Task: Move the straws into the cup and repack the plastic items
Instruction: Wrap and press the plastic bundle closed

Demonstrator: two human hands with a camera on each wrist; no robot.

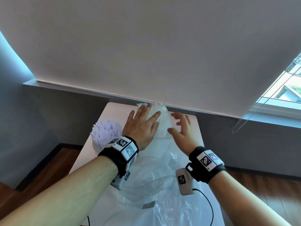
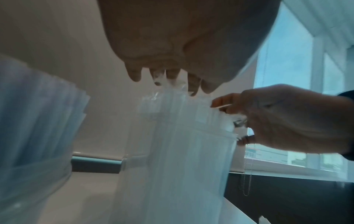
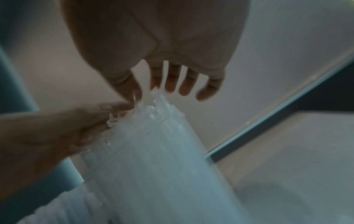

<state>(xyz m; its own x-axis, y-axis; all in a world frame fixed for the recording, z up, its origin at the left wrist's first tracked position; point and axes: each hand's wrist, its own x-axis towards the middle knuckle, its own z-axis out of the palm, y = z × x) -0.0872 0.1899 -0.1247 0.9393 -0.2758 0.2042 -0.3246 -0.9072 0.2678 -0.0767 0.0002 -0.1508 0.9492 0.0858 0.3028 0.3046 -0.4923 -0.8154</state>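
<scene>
Clear straws (image 1: 160,115) stand upright, packed in a clear cup (image 1: 162,132) at the far edge of the white table (image 1: 114,108); the left hand (image 1: 143,126) lies flat over their tops with fingers straight, and the right hand (image 1: 180,128) sits just beside the cup, fingers spread and loosely bent, gripping nothing. A second cup of pale purple straws (image 1: 105,129) stands to the left, partly hidden behind the left wrist, and crumpled clear plastic bags (image 1: 162,193) cover the near table. Wrist views are blurry; wristband markers (image 1: 122,142) show only black-and-white codes, no readable text.
</scene>
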